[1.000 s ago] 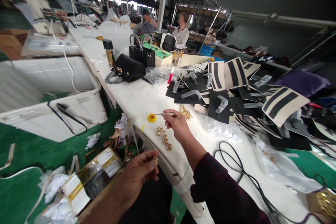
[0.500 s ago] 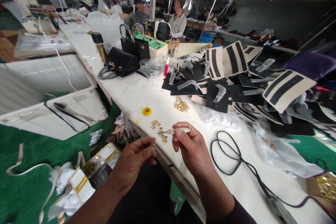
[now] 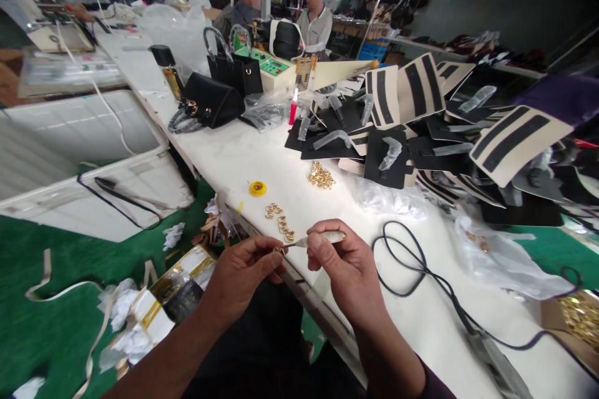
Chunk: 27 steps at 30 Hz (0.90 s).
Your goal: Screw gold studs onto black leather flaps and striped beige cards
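My left hand (image 3: 250,268) pinches a small gold metal fitting (image 3: 279,250) between thumb and fingers, just past the table's edge. My right hand (image 3: 334,255) is closed round the pale handle of a small thin-tipped tool (image 3: 336,236), like a screwdriver. The tool's tip points left and meets the fitting or lies right by it; which one I cannot tell. Behind the hands, several gold rings (image 3: 282,223) lie in a loose row on the white table (image 3: 224,165). A heap of gold fittings (image 3: 321,176) and a yellow round dish (image 3: 258,189) sit farther back.
Black and cream bag panels (image 3: 386,159) pile up at the right. A looped black cable (image 3: 423,268) runs to a grey tool (image 3: 496,365). Black handbags (image 3: 210,100) and a red bottle (image 3: 293,107) stand behind. A white bin (image 3: 135,199) is at left; co-workers are in the background.
The right hand's tool has come down and left, so its tip is now at the gold fitting in the left hand. The whole view has shifted slightly.
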Each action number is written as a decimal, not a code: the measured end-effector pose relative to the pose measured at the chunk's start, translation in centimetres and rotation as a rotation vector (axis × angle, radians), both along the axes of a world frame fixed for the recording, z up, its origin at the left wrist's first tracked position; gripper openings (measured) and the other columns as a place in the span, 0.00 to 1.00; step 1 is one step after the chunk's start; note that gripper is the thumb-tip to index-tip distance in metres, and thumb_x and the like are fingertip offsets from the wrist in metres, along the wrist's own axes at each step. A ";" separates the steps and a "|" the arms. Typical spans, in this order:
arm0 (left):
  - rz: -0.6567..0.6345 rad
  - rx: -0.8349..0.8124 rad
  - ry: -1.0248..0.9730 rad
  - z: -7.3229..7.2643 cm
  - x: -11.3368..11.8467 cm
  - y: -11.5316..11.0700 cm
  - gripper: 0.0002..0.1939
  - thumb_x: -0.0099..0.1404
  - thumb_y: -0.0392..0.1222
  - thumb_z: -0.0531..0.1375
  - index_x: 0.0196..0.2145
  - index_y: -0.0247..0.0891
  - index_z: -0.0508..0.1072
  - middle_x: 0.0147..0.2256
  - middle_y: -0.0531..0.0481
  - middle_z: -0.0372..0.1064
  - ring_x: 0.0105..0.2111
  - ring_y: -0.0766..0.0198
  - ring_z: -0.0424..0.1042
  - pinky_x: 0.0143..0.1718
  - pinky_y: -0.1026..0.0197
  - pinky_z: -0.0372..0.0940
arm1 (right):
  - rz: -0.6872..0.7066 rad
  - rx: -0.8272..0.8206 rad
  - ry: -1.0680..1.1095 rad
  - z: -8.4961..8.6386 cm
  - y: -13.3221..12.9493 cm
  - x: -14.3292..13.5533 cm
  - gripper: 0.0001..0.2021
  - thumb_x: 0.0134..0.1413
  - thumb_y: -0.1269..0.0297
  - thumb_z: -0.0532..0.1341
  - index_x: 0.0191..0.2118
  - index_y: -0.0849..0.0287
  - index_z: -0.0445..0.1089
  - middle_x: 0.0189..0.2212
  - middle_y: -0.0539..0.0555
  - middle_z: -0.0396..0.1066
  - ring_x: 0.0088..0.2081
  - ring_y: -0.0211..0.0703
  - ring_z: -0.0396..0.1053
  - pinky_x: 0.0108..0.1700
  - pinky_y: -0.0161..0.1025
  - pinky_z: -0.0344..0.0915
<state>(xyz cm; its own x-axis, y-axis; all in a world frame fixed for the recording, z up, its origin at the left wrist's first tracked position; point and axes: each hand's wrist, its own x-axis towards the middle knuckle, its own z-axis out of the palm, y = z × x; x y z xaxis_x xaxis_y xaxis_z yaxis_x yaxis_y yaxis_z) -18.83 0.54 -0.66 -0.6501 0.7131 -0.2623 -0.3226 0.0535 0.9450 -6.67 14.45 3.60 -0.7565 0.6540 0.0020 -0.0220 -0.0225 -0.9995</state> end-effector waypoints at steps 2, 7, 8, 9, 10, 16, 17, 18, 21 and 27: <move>0.016 -0.012 0.025 0.0 0.1 0.0 0.19 0.55 0.51 0.74 0.38 0.35 0.81 0.25 0.47 0.78 0.26 0.60 0.76 0.31 0.61 0.71 | -0.006 -0.003 0.002 0.0 0.0 0.1 0.15 0.59 0.48 0.67 0.37 0.56 0.73 0.23 0.48 0.69 0.25 0.39 0.65 0.30 0.37 0.63; 0.069 -0.048 0.083 -0.5 0.0 -0.3 0.17 0.55 0.49 0.74 0.38 0.36 0.82 0.27 0.48 0.79 0.26 0.61 0.77 0.31 0.62 0.71 | -0.016 0.043 -0.018 0.0 -0.2 0.3 0.15 0.59 0.48 0.67 0.37 0.56 0.73 0.22 0.48 0.68 0.25 0.39 0.64 0.30 0.37 0.62; 0.070 -0.052 0.086 -0.6 0.0 -0.4 0.17 0.55 0.49 0.74 0.38 0.36 0.82 0.27 0.48 0.79 0.26 0.61 0.77 0.31 0.62 0.71 | -0.017 0.054 -0.024 0.0 -0.3 0.3 0.15 0.59 0.49 0.67 0.36 0.56 0.73 0.22 0.48 0.68 0.25 0.39 0.64 0.30 0.37 0.62; 0.068 -0.055 0.091 -0.6 0.0 -0.4 0.17 0.55 0.49 0.74 0.38 0.36 0.83 0.27 0.48 0.79 0.26 0.61 0.77 0.31 0.62 0.71 | -0.020 0.064 -0.030 -0.1 -0.3 0.3 0.14 0.59 0.49 0.67 0.36 0.56 0.73 0.22 0.48 0.68 0.25 0.39 0.64 0.30 0.37 0.62; 0.064 -0.057 0.097 -0.7 0.0 -0.5 0.17 0.55 0.49 0.74 0.38 0.36 0.83 0.27 0.48 0.79 0.27 0.61 0.76 0.30 0.62 0.71 | -0.025 0.074 -0.036 -0.1 -0.4 0.2 0.14 0.59 0.49 0.67 0.36 0.56 0.73 0.22 0.48 0.68 0.25 0.39 0.64 0.31 0.37 0.62; 0.066 -0.088 0.127 0.0 0.2 -0.4 0.18 0.53 0.49 0.75 0.38 0.35 0.83 0.25 0.48 0.78 0.25 0.61 0.76 0.28 0.62 0.71 | -0.038 0.147 -0.080 -0.2 -0.6 0.0 0.13 0.59 0.50 0.67 0.36 0.56 0.74 0.23 0.49 0.70 0.26 0.40 0.65 0.32 0.38 0.64; 0.071 -0.092 0.127 0.1 0.2 -0.4 0.18 0.52 0.49 0.75 0.37 0.35 0.83 0.25 0.49 0.78 0.25 0.61 0.75 0.28 0.62 0.71 | -0.037 0.160 -0.082 -0.2 -0.6 0.0 0.13 0.59 0.51 0.67 0.35 0.56 0.74 0.23 0.49 0.70 0.26 0.40 0.64 0.31 0.38 0.64; 0.077 -0.095 0.128 0.3 0.2 -0.4 0.18 0.51 0.48 0.75 0.37 0.35 0.84 0.24 0.49 0.78 0.25 0.61 0.75 0.28 0.62 0.71 | -0.035 0.173 -0.082 -0.2 -0.7 0.0 0.13 0.59 0.51 0.67 0.35 0.56 0.74 0.23 0.49 0.70 0.26 0.39 0.64 0.31 0.38 0.64; 0.088 -0.104 0.139 0.6 0.2 -0.4 0.17 0.51 0.48 0.75 0.36 0.36 0.84 0.25 0.49 0.78 0.24 0.61 0.75 0.26 0.63 0.71 | -0.029 0.209 -0.083 -0.3 -0.7 -0.1 0.12 0.60 0.53 0.66 0.35 0.56 0.74 0.23 0.49 0.70 0.25 0.38 0.64 0.31 0.37 0.64; 0.063 -0.123 0.168 0.5 0.1 -0.5 0.16 0.54 0.48 0.73 0.38 0.36 0.83 0.25 0.50 0.79 0.24 0.63 0.76 0.27 0.64 0.72 | -0.019 0.262 -0.079 0.0 -0.8 -0.3 0.10 0.61 0.56 0.65 0.35 0.57 0.73 0.24 0.48 0.70 0.25 0.37 0.63 0.30 0.36 0.63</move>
